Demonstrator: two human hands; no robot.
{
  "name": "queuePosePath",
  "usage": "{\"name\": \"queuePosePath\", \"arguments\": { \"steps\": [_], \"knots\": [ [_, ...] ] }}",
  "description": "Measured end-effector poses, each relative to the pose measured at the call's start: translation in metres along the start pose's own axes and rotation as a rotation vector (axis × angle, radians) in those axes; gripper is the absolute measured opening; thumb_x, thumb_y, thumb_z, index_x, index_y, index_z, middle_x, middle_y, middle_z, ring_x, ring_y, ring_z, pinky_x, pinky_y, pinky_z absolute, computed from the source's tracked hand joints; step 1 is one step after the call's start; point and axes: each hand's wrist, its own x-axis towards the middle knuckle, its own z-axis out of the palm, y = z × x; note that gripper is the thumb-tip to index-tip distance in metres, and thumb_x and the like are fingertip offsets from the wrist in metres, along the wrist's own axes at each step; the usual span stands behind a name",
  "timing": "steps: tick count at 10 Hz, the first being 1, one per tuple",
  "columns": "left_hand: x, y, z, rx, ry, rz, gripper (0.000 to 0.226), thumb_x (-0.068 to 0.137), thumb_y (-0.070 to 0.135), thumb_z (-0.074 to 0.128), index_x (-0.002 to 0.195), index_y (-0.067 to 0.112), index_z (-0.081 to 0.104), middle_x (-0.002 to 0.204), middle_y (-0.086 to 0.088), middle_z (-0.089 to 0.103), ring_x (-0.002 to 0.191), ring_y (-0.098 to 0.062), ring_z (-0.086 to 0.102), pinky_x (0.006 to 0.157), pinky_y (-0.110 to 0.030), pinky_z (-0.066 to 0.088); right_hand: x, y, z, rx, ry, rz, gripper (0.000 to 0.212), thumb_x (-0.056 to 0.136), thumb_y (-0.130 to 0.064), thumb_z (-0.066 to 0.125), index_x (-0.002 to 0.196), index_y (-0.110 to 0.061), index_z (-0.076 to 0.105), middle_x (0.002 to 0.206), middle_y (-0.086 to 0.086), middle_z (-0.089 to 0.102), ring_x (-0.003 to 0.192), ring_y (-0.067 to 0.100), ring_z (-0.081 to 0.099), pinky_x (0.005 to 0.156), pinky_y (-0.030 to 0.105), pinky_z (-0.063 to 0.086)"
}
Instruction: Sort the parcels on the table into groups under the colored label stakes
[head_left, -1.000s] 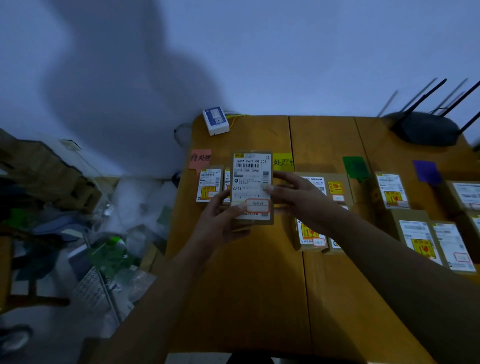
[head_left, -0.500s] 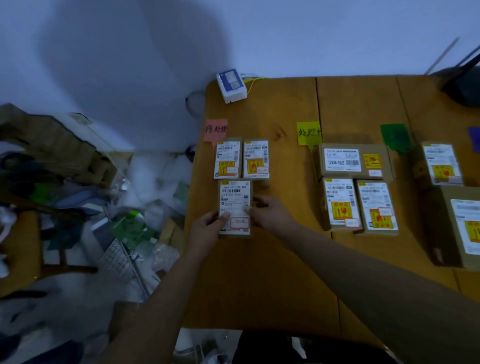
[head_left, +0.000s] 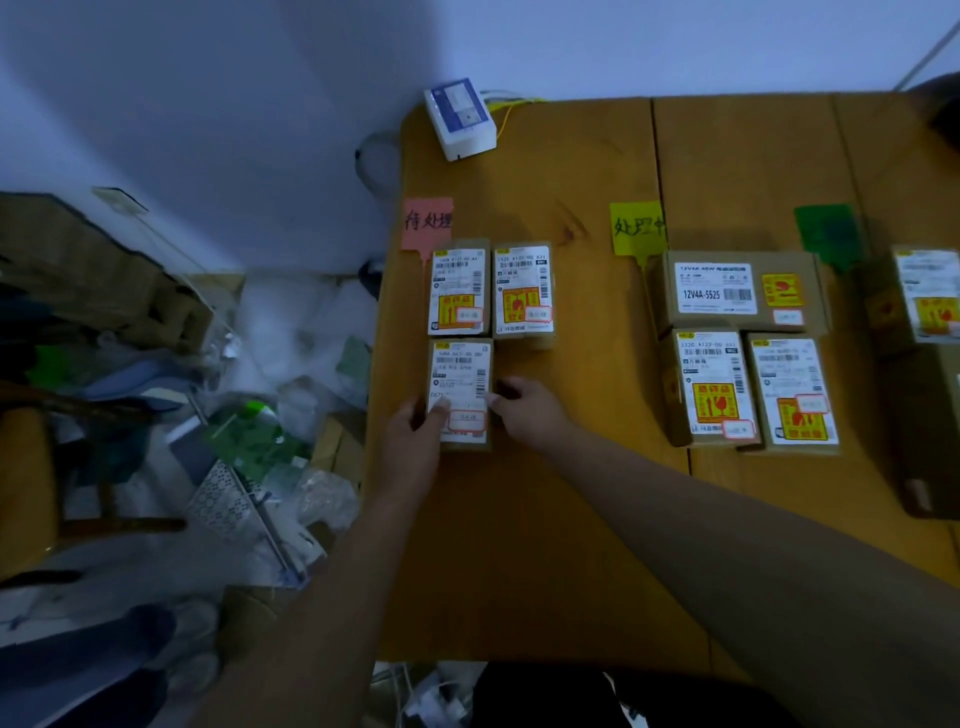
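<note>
Two hands on one small parcel (head_left: 460, 391), flat on the wooden table (head_left: 571, 519). Left hand (head_left: 415, 441) pinching the parcel's left edge, thumb on the white label. Right hand (head_left: 530, 410) pressing the right edge with its fingertips. Sitting just below two more small parcels (head_left: 458, 292) (head_left: 522, 291), under the pink label stake (head_left: 427, 222). Black writing on the pink stake, blurry. Three boxes (head_left: 740, 288) (head_left: 710, 387) (head_left: 792, 394) under the yellow label stake (head_left: 637, 227). Green label stake (head_left: 826, 231) too dark to read. More boxes (head_left: 927, 296) on the right, cut off by the edge. White and blue device (head_left: 460, 118) at the far corner. Small print on all labels too fuzzy to read. Messy heap (head_left: 249, 431) on the floor at left, hard to make out.
</note>
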Motion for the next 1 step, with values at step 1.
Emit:
{"name": "queuePosePath", "arguments": {
  "steps": [1],
  "knots": [
    [-0.0152, 0.0080, 0.0040, 0.125, 0.272, 0.190, 0.054, 0.096, 0.042, 0.062, 0.146, 0.028, 0.047, 0.136, 0.001, 0.050, 0.115, -0.012, 0.054, 0.087, -0.021, 0.049, -0.0066, 0.0027, -0.0140, 0.040, 0.038, -0.019, 0.054, 0.098, -0.035, 0.069, 0.147, -0.017, 0.054, 0.142, 0.006, 0.062, 0.126, 0.028, 0.062, 0.106, 0.047, 0.053]
  ]
}}
